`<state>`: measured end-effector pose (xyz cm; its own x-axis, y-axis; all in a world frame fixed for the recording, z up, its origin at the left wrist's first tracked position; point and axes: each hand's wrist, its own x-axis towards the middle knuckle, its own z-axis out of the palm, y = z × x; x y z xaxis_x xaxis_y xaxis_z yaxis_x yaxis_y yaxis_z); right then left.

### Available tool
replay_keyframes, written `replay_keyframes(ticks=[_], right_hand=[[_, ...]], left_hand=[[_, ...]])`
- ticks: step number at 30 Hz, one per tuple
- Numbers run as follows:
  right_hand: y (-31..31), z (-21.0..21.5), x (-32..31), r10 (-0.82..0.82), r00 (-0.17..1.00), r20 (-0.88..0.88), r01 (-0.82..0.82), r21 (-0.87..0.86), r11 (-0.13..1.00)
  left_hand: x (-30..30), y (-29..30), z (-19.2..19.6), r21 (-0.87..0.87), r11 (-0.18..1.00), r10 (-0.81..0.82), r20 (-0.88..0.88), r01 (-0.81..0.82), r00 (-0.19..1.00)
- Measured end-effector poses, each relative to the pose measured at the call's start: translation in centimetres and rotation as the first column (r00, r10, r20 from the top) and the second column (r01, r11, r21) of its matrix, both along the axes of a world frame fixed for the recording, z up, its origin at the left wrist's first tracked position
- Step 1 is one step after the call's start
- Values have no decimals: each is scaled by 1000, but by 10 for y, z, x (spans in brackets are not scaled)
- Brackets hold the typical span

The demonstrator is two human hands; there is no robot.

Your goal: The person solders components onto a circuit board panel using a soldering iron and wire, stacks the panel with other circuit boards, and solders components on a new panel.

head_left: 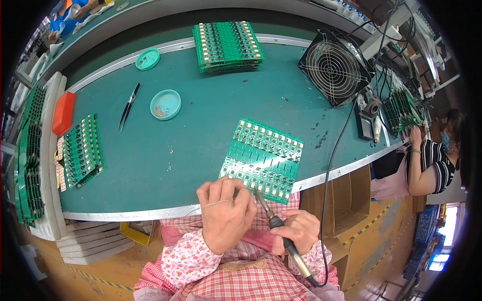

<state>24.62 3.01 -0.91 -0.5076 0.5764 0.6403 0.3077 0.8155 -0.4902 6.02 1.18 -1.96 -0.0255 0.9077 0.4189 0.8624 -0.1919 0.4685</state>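
Observation:
A green circuit board panel [262,159] with rows of small parts lies at the table's front edge. My right hand [300,231] is wrapped round a soldering iron [291,247], its tip touching or just over the panel's near rows. At the panel's near left corner my left hand [226,210] is closed in a pinch. A thin, silvery solder wire [217,202] curves across its back; the pinched end is hidden by the fingers.
Stacked panels [228,47] stand at the back, near a fan [334,67]. Left lie tweezers [129,106], a round dish [165,104] with tiny parts, a smaller dish [147,59], a red box [64,113] and more panels [83,150]. A co-worker [427,160] sits far right. The iron's cord [331,165] crosses the table edge.

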Motion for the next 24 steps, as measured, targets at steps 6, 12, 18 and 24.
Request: replay_keyframes(ticks=[6, 12, 18, 24], right_hand=[[-1, -2, -3, -12, 998, 60, 6, 99, 995], [-1, -13, 5, -41, 916, -400, -3, -108, 994], [-3, -2, 2, -134, 991, 18, 134, -40, 990], [4, 2, 17, -146, 981, 130, 144, 23, 989]], left_hand=[[-2, 0, -1, 5, 1000, -12, 12, 12, 1000], [-9, -8, 1, 31, 996, -82, 92, 79, 992], [-3, -29, 13, 103, 952, -299, 124, 287, 946], [-9, -36, 9, 50, 977, -211, 94, 207, 973]])
